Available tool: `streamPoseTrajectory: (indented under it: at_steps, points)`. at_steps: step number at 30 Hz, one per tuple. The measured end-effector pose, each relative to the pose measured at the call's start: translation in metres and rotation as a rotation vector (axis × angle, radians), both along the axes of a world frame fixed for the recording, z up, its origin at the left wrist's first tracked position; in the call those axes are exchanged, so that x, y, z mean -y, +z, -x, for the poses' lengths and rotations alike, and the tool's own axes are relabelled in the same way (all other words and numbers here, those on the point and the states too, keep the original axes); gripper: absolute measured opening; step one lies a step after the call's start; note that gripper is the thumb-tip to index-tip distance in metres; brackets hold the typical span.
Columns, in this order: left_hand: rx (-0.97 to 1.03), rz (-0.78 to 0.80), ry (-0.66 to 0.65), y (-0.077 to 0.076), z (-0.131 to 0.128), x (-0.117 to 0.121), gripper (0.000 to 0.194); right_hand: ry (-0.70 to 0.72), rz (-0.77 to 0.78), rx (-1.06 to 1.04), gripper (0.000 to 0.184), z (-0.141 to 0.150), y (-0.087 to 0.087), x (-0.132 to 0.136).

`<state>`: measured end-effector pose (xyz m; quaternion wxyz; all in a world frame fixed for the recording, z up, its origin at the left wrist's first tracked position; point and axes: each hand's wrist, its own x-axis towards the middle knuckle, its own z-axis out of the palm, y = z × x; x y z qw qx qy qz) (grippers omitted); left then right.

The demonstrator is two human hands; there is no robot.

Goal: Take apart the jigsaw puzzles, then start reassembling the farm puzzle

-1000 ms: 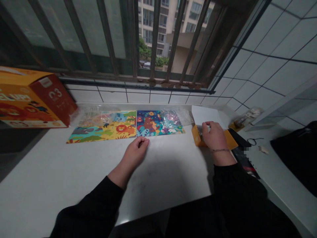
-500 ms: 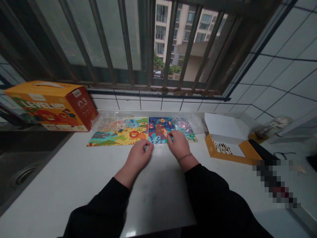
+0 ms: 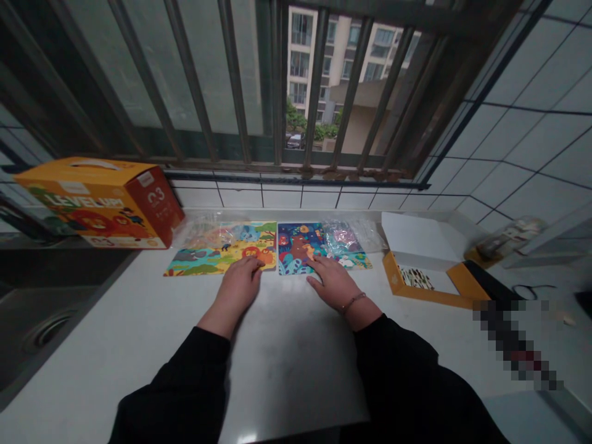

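Two open, empty grips: left hand on yellow animal puzzle, right hand on blue animal puzzle, puzzles just apart on desk.

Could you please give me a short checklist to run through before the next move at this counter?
Right hand empty: ok, its fingertips rest on the blue puzzle.
Left hand empty: cannot tell, its fingers curl over the edge of the yellow puzzle.
Puzzles flat and not overlapping: ok, they lie side by side.
Blue puzzle's far edge uncovered: not ok, a clear bag lies over it.
Orange box open: ok, small pieces show inside.
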<state>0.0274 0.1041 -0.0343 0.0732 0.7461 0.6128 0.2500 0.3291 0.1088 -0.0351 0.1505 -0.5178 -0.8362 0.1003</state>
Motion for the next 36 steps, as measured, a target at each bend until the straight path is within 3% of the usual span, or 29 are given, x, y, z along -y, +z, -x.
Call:
streamPoseTrajectory:
  at_steps: [13, 18, 25, 28, 30, 33, 36]
  points:
    - [0.042, 0.008, -0.001, -0.007, 0.004, -0.010, 0.031, 0.018, 0.103, 0.040, 0.064, -0.009, 0.019, 0.099]
    - [0.029, 0.004, 0.007, -0.007, 0.002, -0.009, 0.032, -0.023, 0.081, 0.008, 0.063, -0.005, 0.013, 0.159]
    - [0.030, 0.011, -0.003, 0.006, -0.006, 0.000, 0.030, -0.012, 0.172, 0.012, 0.081, 0.004, -0.010, 0.232]
    - [0.058, -0.004, -0.037, 0.018, -0.014, 0.013, 0.032, 0.028, 0.179, 0.006, 0.085, 0.011, -0.011, 0.242]
    - [0.095, -0.003, -0.109, 0.025, -0.020, 0.026, 0.034, 0.054, 0.168, -0.010, 0.081, 0.012, -0.002, 0.241]
    - [0.107, 0.074, -0.284, 0.028, -0.030, 0.053, 0.037, 0.038, 0.125, -0.037, 0.062, -0.001, 0.022, 0.225]
    - [0.036, 0.138, -0.396, 0.018, -0.039, 0.085, 0.045, -0.082, 0.096, 0.052, 0.036, -0.029, 0.043, 0.187]
